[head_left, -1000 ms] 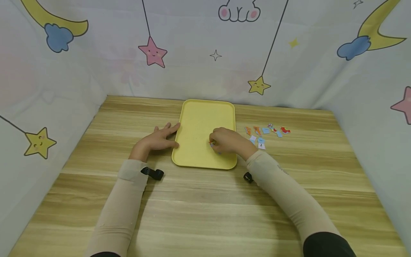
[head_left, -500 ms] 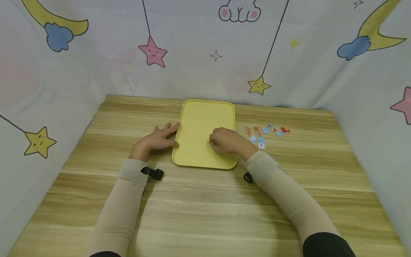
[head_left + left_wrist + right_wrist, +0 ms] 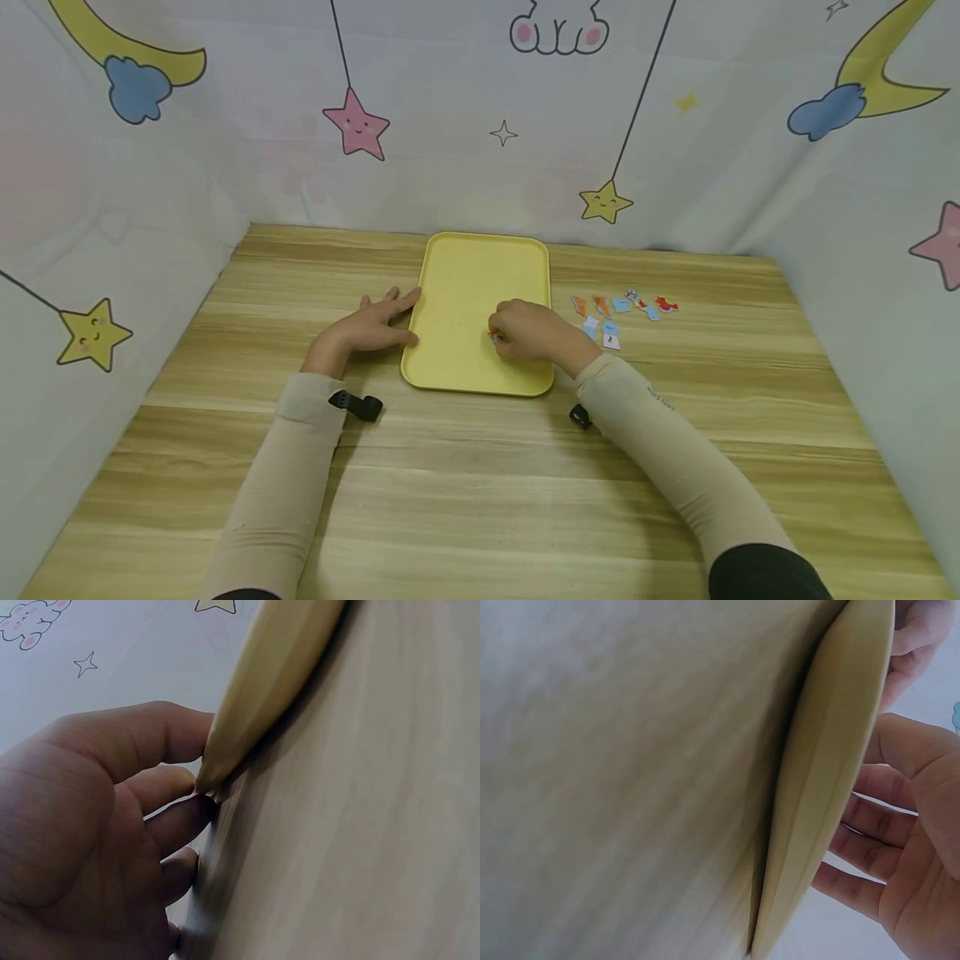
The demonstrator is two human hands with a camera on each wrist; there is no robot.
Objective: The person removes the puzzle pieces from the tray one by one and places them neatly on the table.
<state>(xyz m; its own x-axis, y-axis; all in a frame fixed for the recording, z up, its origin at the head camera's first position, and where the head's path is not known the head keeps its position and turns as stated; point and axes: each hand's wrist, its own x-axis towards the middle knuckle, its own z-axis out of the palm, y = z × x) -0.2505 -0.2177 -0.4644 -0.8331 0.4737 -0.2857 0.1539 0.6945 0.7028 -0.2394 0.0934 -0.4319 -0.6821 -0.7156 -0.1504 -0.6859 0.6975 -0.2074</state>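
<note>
A yellow tray lies on the wooden table. My left hand rests at its left rim with fingers spread; in the left wrist view the thumb and fingertips touch the edge of the tray. Over the lower right of the tray, my right hand has its fingers bent down. A small colourful puzzle piece, with red and blue showing, pokes out at its fingertips, the rest covered by the hand. In the right wrist view the tray rim hides the fingertips of the right hand.
Several small cut-out pieces lie right of the tray, among them an orange piece, a red piece and a light blue piece. A white patterned cloth walls the table at the back and sides.
A tiny blue bit visible beneath my right hand one second ago is now out of sight. Both hands and the tray stay almost where they were.
</note>
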